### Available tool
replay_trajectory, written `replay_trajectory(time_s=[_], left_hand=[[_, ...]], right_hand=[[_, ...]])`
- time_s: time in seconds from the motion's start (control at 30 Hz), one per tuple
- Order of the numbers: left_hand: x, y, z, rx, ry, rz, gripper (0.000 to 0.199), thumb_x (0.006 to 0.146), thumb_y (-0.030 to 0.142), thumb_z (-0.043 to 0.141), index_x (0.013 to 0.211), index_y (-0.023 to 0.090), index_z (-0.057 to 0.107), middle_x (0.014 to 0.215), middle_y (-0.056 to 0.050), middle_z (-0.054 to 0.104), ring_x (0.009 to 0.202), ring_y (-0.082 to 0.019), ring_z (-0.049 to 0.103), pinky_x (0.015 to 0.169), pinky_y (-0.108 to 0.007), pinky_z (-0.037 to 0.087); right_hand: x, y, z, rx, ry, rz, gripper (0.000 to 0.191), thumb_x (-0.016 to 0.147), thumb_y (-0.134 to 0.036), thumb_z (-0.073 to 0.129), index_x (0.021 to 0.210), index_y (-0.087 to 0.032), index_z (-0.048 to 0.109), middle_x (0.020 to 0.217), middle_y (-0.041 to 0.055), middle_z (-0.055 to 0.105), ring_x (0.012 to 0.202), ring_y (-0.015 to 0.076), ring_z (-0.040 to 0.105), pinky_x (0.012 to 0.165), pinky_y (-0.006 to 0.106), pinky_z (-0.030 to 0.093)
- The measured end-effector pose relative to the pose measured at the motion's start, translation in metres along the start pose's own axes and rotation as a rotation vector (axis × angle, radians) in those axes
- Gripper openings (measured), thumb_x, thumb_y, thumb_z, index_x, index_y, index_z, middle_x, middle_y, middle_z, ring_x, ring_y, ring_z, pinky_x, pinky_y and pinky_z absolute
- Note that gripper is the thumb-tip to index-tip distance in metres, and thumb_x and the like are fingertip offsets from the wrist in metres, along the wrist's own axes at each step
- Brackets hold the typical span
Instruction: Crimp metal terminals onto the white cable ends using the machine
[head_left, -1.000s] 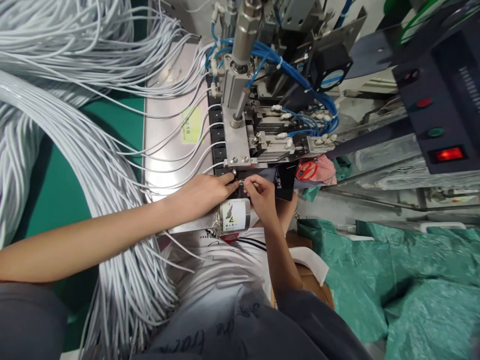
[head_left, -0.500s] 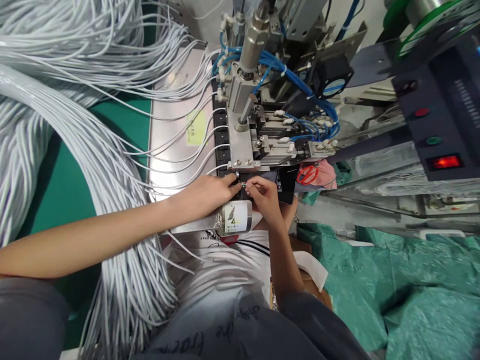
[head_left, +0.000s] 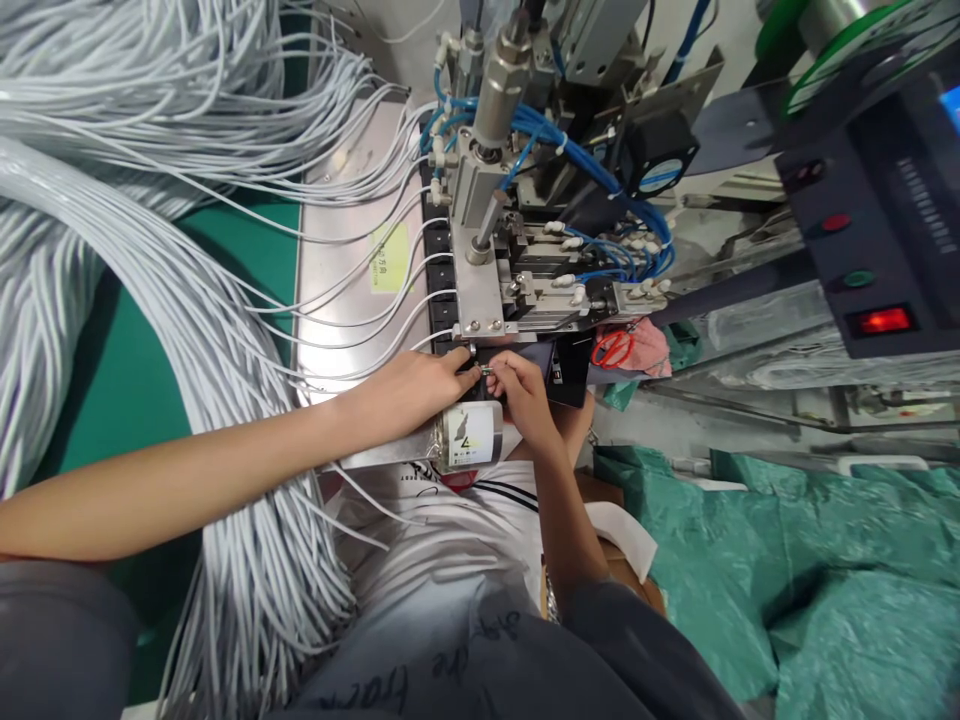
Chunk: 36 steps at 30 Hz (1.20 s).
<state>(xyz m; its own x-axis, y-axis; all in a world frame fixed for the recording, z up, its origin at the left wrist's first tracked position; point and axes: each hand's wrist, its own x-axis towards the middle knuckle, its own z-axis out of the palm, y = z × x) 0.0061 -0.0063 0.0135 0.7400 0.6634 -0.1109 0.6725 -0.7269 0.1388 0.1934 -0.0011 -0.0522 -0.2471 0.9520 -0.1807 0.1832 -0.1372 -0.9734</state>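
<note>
Between my hands, in the head view, is a small silver-and-green connector (head_left: 486, 371). My left hand (head_left: 427, 387) reaches across the metal plate with its fingers closed at the connector's left end; one digit lies against the black holder row (head_left: 444, 310). My right hand (head_left: 523, 392) pinches the connector's right end between thumb and fingers. Any wire under my left fingers is hidden. White cables (head_left: 375, 338) run over the plate into the holders. Just below my hands lies a clear bag with a white label (head_left: 471, 434).
A pneumatic press (head_left: 477, 220) with blue hoses stands directly beyond my hands. Thick bundles of white cable (head_left: 172, 300) cover the left side. To the right are red-handled scissors (head_left: 613, 348) on a pink cloth, a control box (head_left: 877, 220) and green sheeting (head_left: 750, 560).
My right fingers have shifted slightly at the connector. The view has moved a little; my left hand stays in place.
</note>
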Motion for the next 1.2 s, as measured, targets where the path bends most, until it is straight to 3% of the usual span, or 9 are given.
replay_trajectory(time_s=[0.2, 0.47, 0.57, 0.7, 0.73, 0.8, 0.97, 1.07, 1.2], left_hand=[[0.001, 0.003, -0.003, 0.063, -0.017, -0.023, 0.04, 0.083, 0.01, 0.04, 0.121, 0.012, 0.052, 0.094, -0.009, 0.057, 0.055, -0.015, 0.058, 0.045, -0.028, 0.036], [-0.006, 0.012, -0.021, 0.081, -0.1, -0.171, 0.011, 0.073, 0.007, 0.051, 0.071, 0.011, 0.061, 0.076, -0.01, 0.059, 0.069, -0.021, 0.061, 0.049, -0.026, 0.038], [-0.01, 0.014, -0.022, 0.088, -0.095, -0.196, 0.014, 0.075, 0.005, 0.048, 0.074, 0.011, 0.061, 0.08, -0.011, 0.06, 0.065, -0.021, 0.062, 0.047, -0.026, 0.036], [-0.011, 0.011, -0.016, 0.142, -0.052, -0.331, 0.029, 0.081, 0.001, 0.038, 0.1, 0.007, 0.06, 0.082, -0.013, 0.061, 0.067, -0.023, 0.063, 0.049, -0.027, 0.035], [-0.011, 0.01, -0.014, 0.151, -0.04, -0.371, 0.033, 0.083, 0.001, 0.036, 0.108, 0.006, 0.057, 0.081, -0.014, 0.061, 0.068, -0.023, 0.063, 0.05, -0.027, 0.035], [-0.011, 0.007, -0.011, 0.158, -0.011, -0.413, 0.036, 0.085, 0.002, 0.034, 0.116, 0.004, 0.052, 0.081, -0.014, 0.061, 0.07, -0.024, 0.063, 0.051, -0.027, 0.035], [-0.015, 0.013, -0.016, 0.086, 0.106, -0.284, 0.03, 0.087, 0.006, 0.033, 0.098, 0.006, 0.06, 0.084, -0.014, 0.06, 0.071, -0.023, 0.061, 0.053, -0.029, 0.037], [-0.018, 0.025, -0.025, -0.171, 0.21, -0.018, 0.029, 0.092, 0.024, 0.037, 0.099, 0.011, 0.062, 0.091, -0.012, 0.059, 0.081, -0.021, 0.06, 0.063, -0.03, 0.043], [-0.019, 0.034, -0.026, -0.657, 0.2, 0.246, 0.032, 0.093, 0.033, 0.043, 0.105, 0.012, 0.063, 0.097, -0.009, 0.061, 0.088, -0.015, 0.059, 0.078, -0.024, 0.045]], right_hand=[[-0.001, 0.005, 0.008, -0.082, 0.058, -0.087, 0.028, 0.088, -0.035, 0.042, 0.065, -0.02, 0.04, 0.059, -0.0047, 0.036, 0.054, 0.0098, 0.033, 0.052, 0.023, 0.028], [0.006, 0.015, 0.014, -0.055, 0.133, -0.125, 0.028, 0.086, -0.035, 0.043, 0.062, -0.02, 0.04, 0.057, -0.0048, 0.033, 0.054, 0.0101, 0.032, 0.051, 0.023, 0.027], [-0.002, 0.003, 0.008, -0.108, 0.251, -0.12, 0.027, 0.085, -0.034, 0.042, 0.062, -0.02, 0.042, 0.057, -0.0044, 0.038, 0.054, 0.0102, 0.036, 0.051, 0.023, 0.03], [-0.045, -0.021, 0.02, -0.249, 0.548, -0.204, 0.025, 0.087, -0.03, 0.039, 0.069, -0.018, 0.052, 0.062, -0.0014, 0.051, 0.058, 0.0114, 0.045, 0.055, 0.023, 0.035], [-0.059, -0.025, 0.03, -0.311, 0.524, -0.224, 0.025, 0.088, -0.03, 0.04, 0.072, -0.018, 0.055, 0.063, -0.0004, 0.055, 0.058, 0.0117, 0.047, 0.055, 0.024, 0.036], [-0.086, -0.029, 0.056, -0.481, 0.236, -0.238, 0.023, 0.087, -0.029, 0.045, 0.073, -0.018, 0.06, 0.063, 0.0013, 0.061, 0.058, 0.0128, 0.052, 0.058, 0.025, 0.038], [-0.115, -0.023, 0.113, -0.668, -0.327, -0.161, 0.018, 0.087, -0.026, 0.048, 0.093, -0.019, 0.063, 0.087, 0.0087, 0.07, 0.076, 0.0213, 0.062, 0.065, 0.03, 0.041], [-0.111, -0.022, 0.103, -0.594, -0.364, -0.146, 0.024, 0.09, -0.021, 0.04, 0.087, -0.02, 0.064, 0.081, 0.0079, 0.069, 0.076, 0.0219, 0.062, 0.067, 0.032, 0.043], [-0.103, -0.037, 0.047, -0.413, -0.193, -0.134, 0.017, 0.085, -0.023, 0.051, 0.085, -0.019, 0.067, 0.081, 0.0071, 0.068, 0.075, 0.0216, 0.061, 0.068, 0.032, 0.045]])
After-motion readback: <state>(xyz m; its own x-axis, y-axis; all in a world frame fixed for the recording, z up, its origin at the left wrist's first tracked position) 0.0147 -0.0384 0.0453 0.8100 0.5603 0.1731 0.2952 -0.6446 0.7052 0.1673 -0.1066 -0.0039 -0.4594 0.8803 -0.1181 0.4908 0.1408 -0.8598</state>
